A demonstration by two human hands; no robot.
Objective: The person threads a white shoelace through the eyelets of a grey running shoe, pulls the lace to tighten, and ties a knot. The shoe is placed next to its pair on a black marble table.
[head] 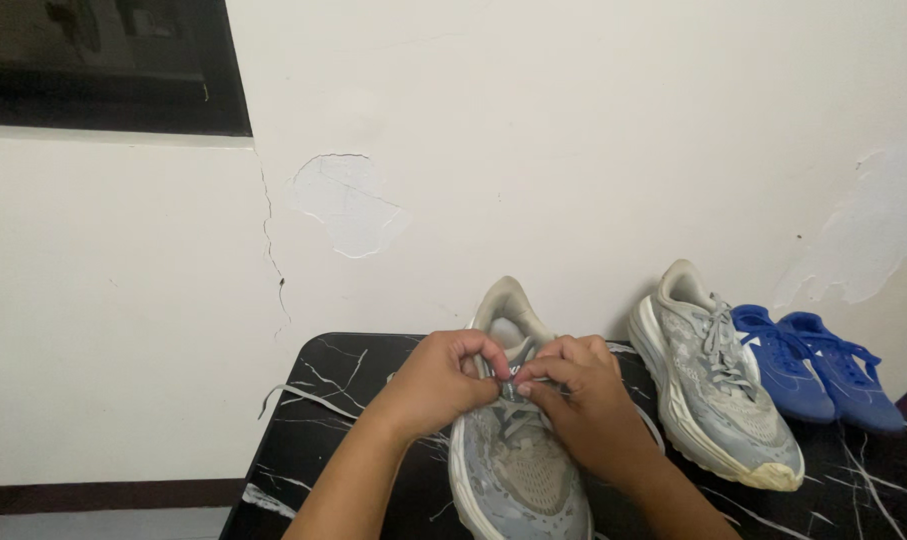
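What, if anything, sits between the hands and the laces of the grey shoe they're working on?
Nothing visible does. The left hand and right hand already pinch the laces at the top of the near grey shoe. The second grey shoe and blue shoes lie off to the right, apart.

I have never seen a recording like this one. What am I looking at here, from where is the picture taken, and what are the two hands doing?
There is no machine here: a person works with two bare hands. The single picture comes from a camera worn on that person's head, looking down and forward, so the arms enter from the bottom edge.

The surface is a black table with white marble veins, standing against a pale wall with patched plaster.

In the middle lies a grey sports shoe. The left hand and the right hand meet over its top, and their fingertips pinch its grey lace.

To the right stands a second grey shoe, already laced, and beyond it a pair of blue shoes. No hand touches them.
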